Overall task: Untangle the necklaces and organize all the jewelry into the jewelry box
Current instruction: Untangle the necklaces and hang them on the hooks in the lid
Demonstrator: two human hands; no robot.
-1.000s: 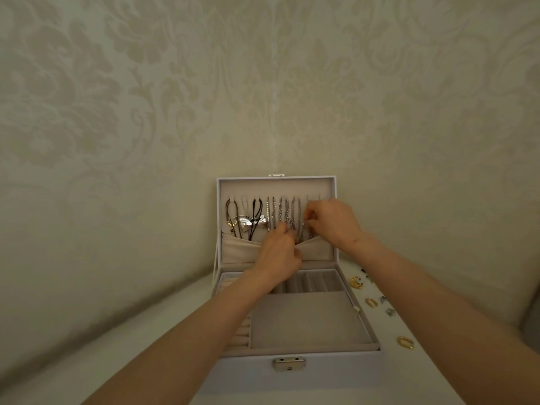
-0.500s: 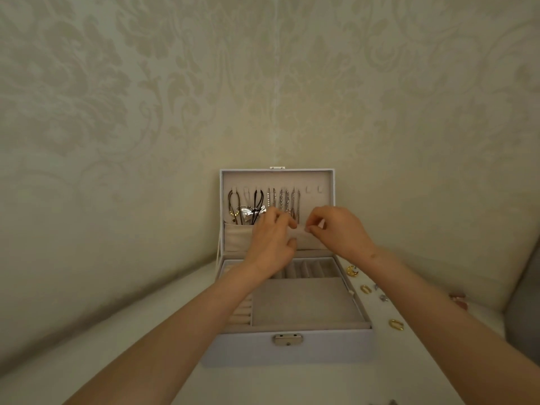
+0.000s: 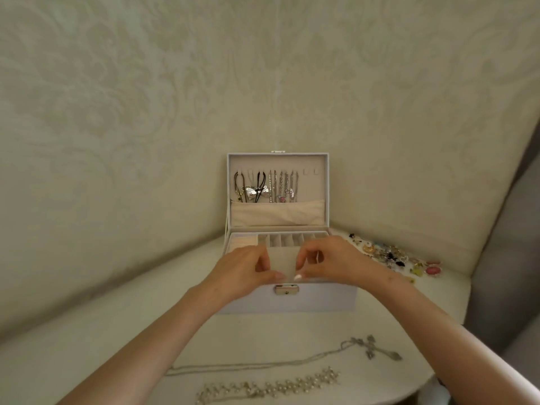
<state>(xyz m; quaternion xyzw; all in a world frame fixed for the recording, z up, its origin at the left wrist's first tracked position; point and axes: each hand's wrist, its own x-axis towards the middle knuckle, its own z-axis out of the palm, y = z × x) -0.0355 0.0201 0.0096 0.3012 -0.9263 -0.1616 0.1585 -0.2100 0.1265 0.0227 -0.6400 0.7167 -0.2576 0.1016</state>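
The white jewelry box (image 3: pixel 321 299) stands open against the wall, with several necklaces (image 3: pixel 280 187) hung in its lid above a beige pocket. My left hand (image 3: pixel 245 270) and my right hand (image 3: pixel 330 263) hover close together over the front of the box's beige tray (image 3: pixel 282 260). Their fingers are curled and both thumb tips lie at the tray's front rim, just above the metal latch (image 3: pixel 287 289). Nothing shows between the fingers. On the table in front lie a silver cross necklace (image 3: pixel 377 349) and a pearl necklace (image 3: pixel 271 387).
A heap of small earrings and brooches (image 3: pixel 391 257) lies on the white table right of the box. The patterned wall stands directly behind the box. A grey surface borders the table on the right, and the table's rounded edge runs near bottom right.
Both hands have left the lid's pocket and come down toward me to the tray's front edge. The view has tipped down, showing the two necklaces on the table.
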